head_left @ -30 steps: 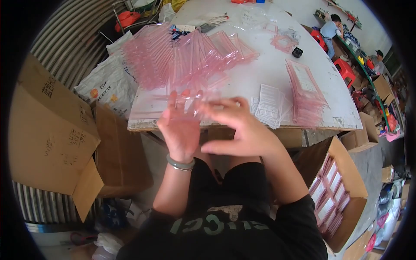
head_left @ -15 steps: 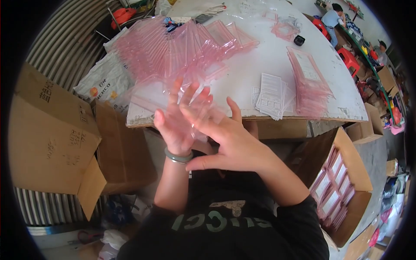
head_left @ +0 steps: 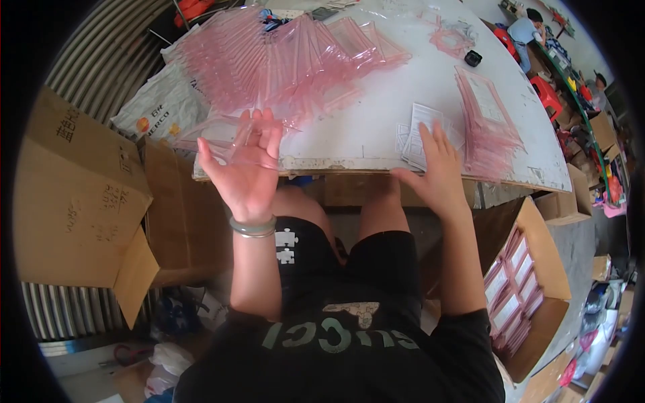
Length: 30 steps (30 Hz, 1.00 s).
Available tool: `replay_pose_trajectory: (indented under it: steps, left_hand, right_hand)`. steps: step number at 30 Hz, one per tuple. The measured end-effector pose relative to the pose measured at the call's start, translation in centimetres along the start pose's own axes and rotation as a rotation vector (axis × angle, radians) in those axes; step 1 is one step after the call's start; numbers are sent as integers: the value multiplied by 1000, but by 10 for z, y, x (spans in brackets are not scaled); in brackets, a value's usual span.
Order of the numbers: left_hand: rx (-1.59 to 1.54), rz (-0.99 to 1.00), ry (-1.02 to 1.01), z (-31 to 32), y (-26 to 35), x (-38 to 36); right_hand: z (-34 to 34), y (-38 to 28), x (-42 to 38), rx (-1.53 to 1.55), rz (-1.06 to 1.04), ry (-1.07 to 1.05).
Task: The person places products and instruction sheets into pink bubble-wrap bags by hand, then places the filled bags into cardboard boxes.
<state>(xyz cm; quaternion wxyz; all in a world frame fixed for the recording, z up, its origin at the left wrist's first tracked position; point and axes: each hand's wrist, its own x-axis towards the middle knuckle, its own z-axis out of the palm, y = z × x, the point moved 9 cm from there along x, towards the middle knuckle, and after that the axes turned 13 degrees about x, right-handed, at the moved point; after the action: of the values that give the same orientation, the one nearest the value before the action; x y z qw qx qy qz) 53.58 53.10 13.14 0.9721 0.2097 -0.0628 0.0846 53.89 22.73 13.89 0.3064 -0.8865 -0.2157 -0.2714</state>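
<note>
My left hand [head_left: 245, 174], palm turned up with a bangle at the wrist, holds a clear pink plastic pouch [head_left: 225, 138] between thumb and bent fingers. The pouch hangs over the table's near edge. Fingers spread, my right hand [head_left: 438, 164] reaches over the white printed cards [head_left: 424, 117] and partly covers them. Just right of it lies a stack of pink pouches with white cards inside [head_left: 485, 101]. A wide fan of pink pouches [head_left: 269, 60] covers the table's left part, beyond my left hand.
The white table [head_left: 376, 87] has a worn near edge. A small black object [head_left: 473, 58] sits towards its back. At right, an open carton [head_left: 554, 269] contains several filled pouches; big cartons [head_left: 80, 195] stand at left. Two people are in the far right background.
My hands have parted. The left has moved left with the pouch, and the right has gone right and forward from beside the left hand to the printed cards.
</note>
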Motion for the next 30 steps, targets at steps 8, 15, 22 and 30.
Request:
replay_pose_trajectory:
  steps: [8, 15, 22, 30]
  left_hand:
    - [-100, -106, 63, -16, -27, -5]
    - [-124, -146, 52, -10, -24, -4]
    - [-176, -197, 21, -2, -28, -9]
    - [-6, -140, 49, 11, -16, -21]
  right_hand:
    - [20, 28, -17, -91, 59, -259]
    - [-51, -22, -6, -120, -286, 268]
    - [-113, -133, -10, 701, -561, 422]
    - [-96, -179, 5, 289, -767, 229]
